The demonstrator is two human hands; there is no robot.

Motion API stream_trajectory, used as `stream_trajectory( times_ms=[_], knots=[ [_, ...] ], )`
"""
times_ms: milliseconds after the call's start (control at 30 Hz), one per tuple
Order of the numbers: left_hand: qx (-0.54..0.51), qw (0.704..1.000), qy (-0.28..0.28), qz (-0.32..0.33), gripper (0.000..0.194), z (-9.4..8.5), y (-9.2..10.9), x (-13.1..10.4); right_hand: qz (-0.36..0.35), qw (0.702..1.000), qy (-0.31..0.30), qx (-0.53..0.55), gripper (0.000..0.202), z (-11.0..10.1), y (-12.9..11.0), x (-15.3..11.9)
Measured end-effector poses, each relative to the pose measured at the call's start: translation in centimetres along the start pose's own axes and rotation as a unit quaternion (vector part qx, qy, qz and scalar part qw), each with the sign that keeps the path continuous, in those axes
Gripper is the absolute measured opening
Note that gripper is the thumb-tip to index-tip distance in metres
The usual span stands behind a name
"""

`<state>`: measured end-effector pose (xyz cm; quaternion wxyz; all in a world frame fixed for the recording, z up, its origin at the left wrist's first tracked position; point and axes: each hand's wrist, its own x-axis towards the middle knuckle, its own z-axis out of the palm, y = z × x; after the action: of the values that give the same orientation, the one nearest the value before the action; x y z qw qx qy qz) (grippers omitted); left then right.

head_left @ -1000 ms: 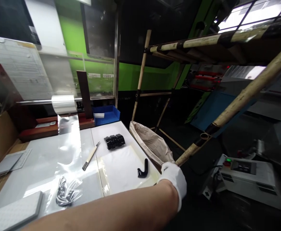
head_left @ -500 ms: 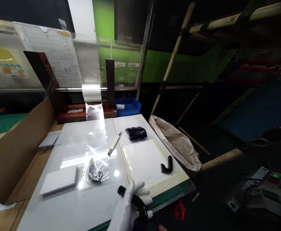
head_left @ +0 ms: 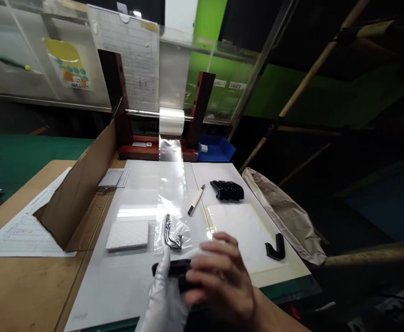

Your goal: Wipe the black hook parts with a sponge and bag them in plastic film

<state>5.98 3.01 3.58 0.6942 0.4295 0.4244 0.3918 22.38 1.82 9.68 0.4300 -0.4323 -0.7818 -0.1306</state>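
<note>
My left hand (head_left: 163, 295), in a white glove, is closed on a black curved part (head_left: 177, 267) at the bottom centre. Bare and slightly blurred, my right hand (head_left: 219, 276) reaches over the same part from the right, its fingers bent against it; part of the grip is hidden. Just beyond them lies another black part in a clear bag (head_left: 170, 235), at the end of the clear film strip (head_left: 171, 180). An L-shaped black part (head_left: 276, 249) rests on the right sheet, and a group of black parts (head_left: 228, 190) lies farther back.
A white pad (head_left: 128, 234) lies left of the bagged part. A cutter knife (head_left: 197, 199) lies mid-table. Behind are the film roll (head_left: 171, 121) and a blue tray (head_left: 216, 148). A cardboard wall (head_left: 84, 193) stands at left; brown paper (head_left: 281, 212) hangs at right.
The view has turned left. My right hand has come up from the bottom edge to the black part, and my left hand has tilted more upright with it.
</note>
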Motion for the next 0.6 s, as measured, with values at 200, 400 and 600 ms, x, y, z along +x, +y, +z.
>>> stream_trajectory(
  times_ms=[200,400,600],
  knots=[
    [0.421,0.883,0.022,0.206,0.048,-5.5,-1.0,3.1,0.244,0.933,-0.257,0.065,0.02,3.2,8.4,7.2],
    [0.69,0.618,0.056,0.374,0.04,-6.9,-2.1,5.0,0.269,0.847,-0.436,0.139,0.019,9.7,14.7,10.5],
    [0.685,0.63,0.073,0.358,0.033,-6.5,-1.8,4.9,0.314,0.855,-0.377,0.167,0.022,12.5,15.0,8.8]
  ],
)
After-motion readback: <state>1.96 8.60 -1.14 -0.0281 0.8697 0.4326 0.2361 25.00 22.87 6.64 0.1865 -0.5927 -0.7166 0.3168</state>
